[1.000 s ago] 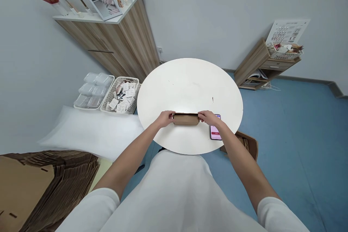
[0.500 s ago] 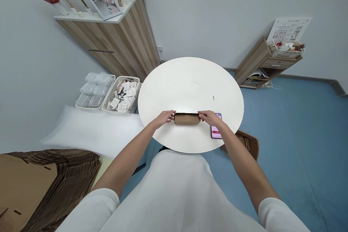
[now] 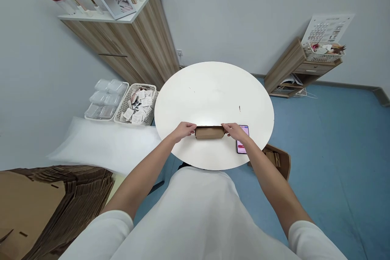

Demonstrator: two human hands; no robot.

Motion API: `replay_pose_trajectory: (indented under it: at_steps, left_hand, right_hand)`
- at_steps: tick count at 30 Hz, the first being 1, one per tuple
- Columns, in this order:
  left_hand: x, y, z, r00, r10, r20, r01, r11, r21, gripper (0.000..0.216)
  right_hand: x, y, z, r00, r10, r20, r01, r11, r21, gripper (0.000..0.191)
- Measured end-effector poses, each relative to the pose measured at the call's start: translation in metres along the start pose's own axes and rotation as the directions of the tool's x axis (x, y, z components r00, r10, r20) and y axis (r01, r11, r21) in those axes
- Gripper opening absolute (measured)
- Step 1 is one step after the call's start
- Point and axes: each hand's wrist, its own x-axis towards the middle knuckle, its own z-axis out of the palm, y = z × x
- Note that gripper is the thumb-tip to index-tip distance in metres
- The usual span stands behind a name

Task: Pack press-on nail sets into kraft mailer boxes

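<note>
While both hands work, the scene reads thus:
Box: small cardboard box [image 3: 209, 132] on the round table [image 3: 213, 89], near its front edge.
Left hand [image 3: 183, 131]: fingers clamped on the box's left end.
Right hand [image 3: 235, 131]: fingers clamped on the right end, beside a phone [image 3: 243, 140].
Progress: box looks folded into shape; ends seemingly unfinished.

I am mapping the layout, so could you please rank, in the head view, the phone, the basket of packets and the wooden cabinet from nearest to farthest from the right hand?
1. phone: on the table, beside the right hand.
2. basket of packets: left of the table.
3. wooden cabinet: far left, against the wall.
</note>
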Motion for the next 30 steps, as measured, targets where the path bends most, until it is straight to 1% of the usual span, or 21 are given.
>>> replay_pose_trajectory:
  at_steps: [4,8,12,14,16,19,22,24,27,30]
  left_hand:
    - [0.003,0.000,0.000,0.997,0.026,-0.066,-0.020,0.995,0.097,0.040]
    - [0.002,-0.003,-0.001,0.996,0.047,-0.074,-0.033,0.984,0.175,0.039]
    - [0.000,-0.006,0.001,0.992,0.047,-0.113,-0.023,0.977,0.210,0.046]
    - [-0.001,-0.006,0.002,0.994,0.018,-0.110,0.003,0.983,0.186,0.055]
    - [-0.001,-0.006,0.003,0.996,-0.040,-0.082,0.050,0.991,0.126,0.063]
    - [-0.002,-0.004,0.002,0.989,-0.141,-0.036,0.143,0.988,0.060,0.065]
    - [-0.005,-0.003,0.003,0.977,-0.212,0.003,0.211,0.974,0.078,0.064]
    - [-0.007,-0.003,0.004,0.978,-0.207,0.036,0.204,0.975,0.090,0.062]
    - [-0.009,-0.005,0.006,0.986,-0.149,0.075,0.142,0.986,0.091,0.055]
    - [-0.006,-0.010,0.006,0.995,-0.072,0.066,0.065,0.991,0.115,0.050]
  right_hand:
    - [0.003,0.001,0.000,1.000,0.003,-0.018,-0.003,1.000,-0.014,0.040]
    - [0.005,0.006,0.000,0.999,-0.017,-0.030,0.016,1.000,-0.024,0.038]
    - [0.004,0.012,0.001,1.000,-0.010,-0.025,0.009,0.999,-0.043,0.045]
    - [0.002,0.013,0.002,0.999,0.012,-0.034,-0.013,0.999,-0.034,0.051]
    - [0.000,0.012,0.001,0.999,0.039,-0.032,-0.038,0.999,0.008,0.053]
    - [-0.002,0.009,-0.001,0.994,0.112,-0.004,-0.111,0.991,0.074,0.049]
    - [-0.003,0.009,-0.001,0.983,0.179,0.033,-0.181,0.980,0.083,0.047]
    - [-0.003,0.011,0.002,0.980,0.192,0.052,-0.196,0.976,0.094,0.046]
    - [-0.002,0.016,0.008,0.981,0.185,0.052,-0.191,0.973,0.129,0.043]
    - [-0.001,0.019,0.012,0.989,0.149,0.009,-0.149,0.984,0.095,0.041]
